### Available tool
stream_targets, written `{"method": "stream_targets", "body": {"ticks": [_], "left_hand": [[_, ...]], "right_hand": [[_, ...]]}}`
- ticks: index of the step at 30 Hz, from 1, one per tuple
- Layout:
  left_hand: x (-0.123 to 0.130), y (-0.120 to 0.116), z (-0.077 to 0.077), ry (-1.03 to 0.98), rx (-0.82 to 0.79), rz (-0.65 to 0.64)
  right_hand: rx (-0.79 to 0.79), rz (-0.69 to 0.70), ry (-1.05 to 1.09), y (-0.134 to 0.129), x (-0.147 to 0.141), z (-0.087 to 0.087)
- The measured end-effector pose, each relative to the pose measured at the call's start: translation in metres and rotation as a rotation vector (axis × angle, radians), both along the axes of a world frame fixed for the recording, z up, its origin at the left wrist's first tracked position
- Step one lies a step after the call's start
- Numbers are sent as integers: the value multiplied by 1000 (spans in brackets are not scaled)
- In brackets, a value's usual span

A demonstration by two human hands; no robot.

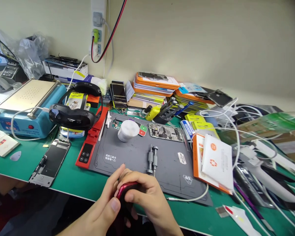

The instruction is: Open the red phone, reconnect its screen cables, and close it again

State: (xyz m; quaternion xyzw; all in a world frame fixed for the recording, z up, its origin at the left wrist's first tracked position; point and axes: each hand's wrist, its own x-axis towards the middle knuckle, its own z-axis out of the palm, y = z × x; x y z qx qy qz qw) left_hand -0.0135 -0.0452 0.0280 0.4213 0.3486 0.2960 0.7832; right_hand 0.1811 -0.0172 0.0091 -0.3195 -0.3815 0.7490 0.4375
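Note:
Near the table's front edge, a smartphone with a red metallic edge is gripped between both hands, tilted up on its side. My left hand closes along its left side, thumb pressed near the red edge. My right hand wraps over the other side, its thumb on the dark face. Much of the phone is hidden by fingers and shadow. Just beyond the hands, two grey screwdrivers lie side by side on a dark grey work mat. Farther back on the mat are a white round tub and an opened phone housing.
To the left are a red tool with buttons, a detached phone screen, a black headset and a blue heating machine. Orange and white boxes, cables and clutter crowd the right. Stacked boxes line the wall.

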Motion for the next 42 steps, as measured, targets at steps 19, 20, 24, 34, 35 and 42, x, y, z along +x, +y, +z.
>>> {"method": "stream_targets", "body": {"ticks": [19,20,24,34,35,42], "left_hand": [[-6,-5,3,10,-127,20],[-6,-2,6,4,-149,26],[-6,13,17,-62,-311,126],[13,19,4,70,1,431],[13,18,0,82,16,407],[0,20,-6,179,132,363]], "right_hand": [[-120,-36,-8,1,-20,-1],[-111,-47,-22,2,-21,-1],[6,-251,-109,1,-17,-5],[176,-239,-286,-34,-16,-14],[184,-259,-285,-35,-19,-12],[252,-372,-480,-35,-26,-8]]}}
